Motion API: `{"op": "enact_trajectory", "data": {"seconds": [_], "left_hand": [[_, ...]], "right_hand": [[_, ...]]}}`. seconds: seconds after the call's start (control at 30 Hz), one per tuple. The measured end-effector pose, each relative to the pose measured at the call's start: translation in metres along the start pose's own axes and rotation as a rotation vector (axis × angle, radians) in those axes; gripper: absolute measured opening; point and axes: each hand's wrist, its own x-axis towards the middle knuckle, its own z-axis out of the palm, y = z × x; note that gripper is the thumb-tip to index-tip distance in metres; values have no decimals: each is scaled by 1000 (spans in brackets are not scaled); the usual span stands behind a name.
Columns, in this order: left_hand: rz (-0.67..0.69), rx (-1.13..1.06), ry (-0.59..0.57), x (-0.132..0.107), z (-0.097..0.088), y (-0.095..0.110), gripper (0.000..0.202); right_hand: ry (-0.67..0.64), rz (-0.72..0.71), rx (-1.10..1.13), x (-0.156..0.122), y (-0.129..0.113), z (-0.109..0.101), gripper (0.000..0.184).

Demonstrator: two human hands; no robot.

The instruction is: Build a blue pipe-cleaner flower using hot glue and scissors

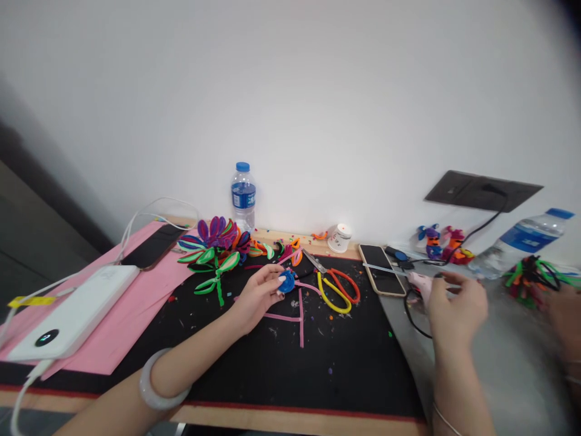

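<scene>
My left hand (264, 290) is closed around a round blue disc-like piece (287, 282), its fingertips and thumb at the edges. Pink pipe cleaners (301, 318) lie just beside and below it on the black mat (354, 363). At the right, my right hand (458, 312) has its fingers closed on a small pink glue gun (421, 284). A pale glue stick (384, 268) juts from the gun over a phone (381, 284). Between my hands rest scissors (338, 290) with yellow and orange handles, blades partly spread.
Pipe-cleaner flowers (218, 248) lie at the back left, before a water bottle (244, 197). A paper cup (339, 238), a power bank (77, 312) and another bottle (521, 242) stand or lie around. Black cables run to a wall socket (481, 191). Another person's blurred hand (565, 315) is at far right.
</scene>
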Motion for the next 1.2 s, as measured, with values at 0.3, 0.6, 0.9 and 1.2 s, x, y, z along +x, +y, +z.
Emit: {"op": "enact_trajectory", "data": {"seconds": [0.3,0.6,0.9,1.2], "left_hand": [[227,123,154,5,-4,5,27],[281,120,230,8,-8,12,32],[401,149,279,12,-14,19,30],[348,165,209,10,-14,17,27]], "right_hand": [[-762,-544,299,-52,-109,32,15],[-1017,-1004,302,-111,-150,54,19],[-863,-820,490,-108,-130,61,25],[-860,-187,785,-100,-127,64,20]]}}
